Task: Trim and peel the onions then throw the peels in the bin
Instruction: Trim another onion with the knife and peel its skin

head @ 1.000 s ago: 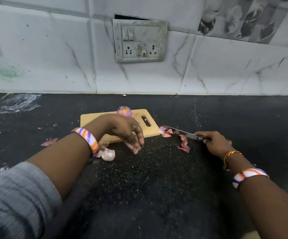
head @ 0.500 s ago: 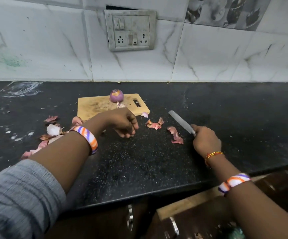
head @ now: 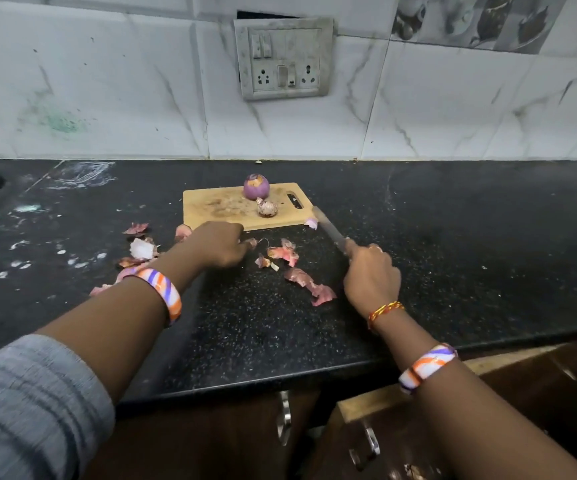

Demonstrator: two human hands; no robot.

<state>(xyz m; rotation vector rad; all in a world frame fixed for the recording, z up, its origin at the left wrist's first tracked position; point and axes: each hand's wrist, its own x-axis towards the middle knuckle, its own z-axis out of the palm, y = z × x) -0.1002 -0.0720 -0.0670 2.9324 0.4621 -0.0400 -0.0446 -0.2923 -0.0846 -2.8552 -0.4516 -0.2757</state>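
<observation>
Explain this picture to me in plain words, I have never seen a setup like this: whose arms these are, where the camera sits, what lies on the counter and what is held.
There is no machine. A person wears a camera on the head, looking down at both arms. The left hand rests, fingers curled, on the black speckled stone counter among pink papery onion peels; whether it pinches one is unclear. The right hand grips a steel-bladed kitchen knife, tip near the pale wooden chopping board. On the board stand a peeled purple onion and a small cut-off onion end. No bin is visible.
</observation>
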